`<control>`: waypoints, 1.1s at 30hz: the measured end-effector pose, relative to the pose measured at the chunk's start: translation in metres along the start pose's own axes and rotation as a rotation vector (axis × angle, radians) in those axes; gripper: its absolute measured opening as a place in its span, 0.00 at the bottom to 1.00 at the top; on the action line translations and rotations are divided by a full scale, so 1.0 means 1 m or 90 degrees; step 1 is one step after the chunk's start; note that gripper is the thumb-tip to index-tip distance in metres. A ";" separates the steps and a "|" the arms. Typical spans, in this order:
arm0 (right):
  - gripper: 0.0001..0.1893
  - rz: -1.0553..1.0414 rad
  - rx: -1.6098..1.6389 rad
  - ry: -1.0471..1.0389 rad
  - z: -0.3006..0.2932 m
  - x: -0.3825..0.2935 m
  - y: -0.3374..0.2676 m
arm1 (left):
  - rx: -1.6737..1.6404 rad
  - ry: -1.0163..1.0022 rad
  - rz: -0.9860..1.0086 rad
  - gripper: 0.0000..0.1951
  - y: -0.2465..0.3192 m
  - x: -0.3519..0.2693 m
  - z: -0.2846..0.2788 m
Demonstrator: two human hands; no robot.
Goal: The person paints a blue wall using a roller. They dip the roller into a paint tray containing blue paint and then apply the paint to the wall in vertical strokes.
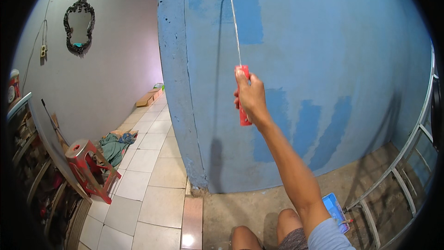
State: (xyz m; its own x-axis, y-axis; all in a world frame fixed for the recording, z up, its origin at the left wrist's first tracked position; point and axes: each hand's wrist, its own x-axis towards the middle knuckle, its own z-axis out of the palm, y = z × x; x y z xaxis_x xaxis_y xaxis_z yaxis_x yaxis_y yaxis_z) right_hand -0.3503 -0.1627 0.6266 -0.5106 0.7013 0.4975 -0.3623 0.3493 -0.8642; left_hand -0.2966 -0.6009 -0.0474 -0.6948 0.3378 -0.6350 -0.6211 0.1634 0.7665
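My right hand (250, 95) grips the red plastic handle (245, 118) of a paint roller, thumb along its upper end. From the handle a thin metal rod (234, 17) runs up to the top edge of the view, where the roller head is mostly cut off. Behind it stands a light blue wall (312, 59) with darker blue painted patches (271, 125) low down and another at the top. A blue paint tray (333, 207) with blue paint lies on the floor by my right elbow, a brush (345, 221) resting at its edge. My left hand is out of view.
A metal ladder (402, 156) stands at the right beside the tray. On the left are a red plastic stool (91, 170), crumpled cloths (116, 146), a shelf rack (41, 170) and cardboard boxes (147, 98). A black-framed mirror (79, 24) hangs on the grey wall.
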 end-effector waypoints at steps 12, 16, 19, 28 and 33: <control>0.22 0.041 -0.050 -0.005 -0.023 -0.071 0.088 | -0.101 -0.060 0.037 0.24 -0.045 0.033 -0.018; 0.22 0.029 -0.052 -0.006 -0.025 -0.054 0.072 | -0.094 -0.097 -0.002 0.25 -0.054 0.040 -0.011; 0.23 0.008 -0.040 -0.019 -0.006 -0.026 0.036 | 0.161 -0.085 0.136 0.25 -0.060 0.047 -0.031; 0.22 -0.048 -0.045 -0.012 0.013 0.013 0.012 | 0.133 -0.026 0.005 0.23 -0.035 0.029 0.009; 0.21 -0.010 -0.018 -0.019 0.010 -0.023 0.046 | 0.131 0.039 -0.010 0.23 -0.005 0.013 -0.001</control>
State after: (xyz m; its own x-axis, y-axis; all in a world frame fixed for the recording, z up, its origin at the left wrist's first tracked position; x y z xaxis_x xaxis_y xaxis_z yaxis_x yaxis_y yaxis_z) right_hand -0.3632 -0.1685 0.5760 -0.5277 0.6771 0.5129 -0.3491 0.3777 -0.8576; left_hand -0.3028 -0.5983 -0.0590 -0.7107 0.2780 -0.6462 -0.5484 0.3564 0.7564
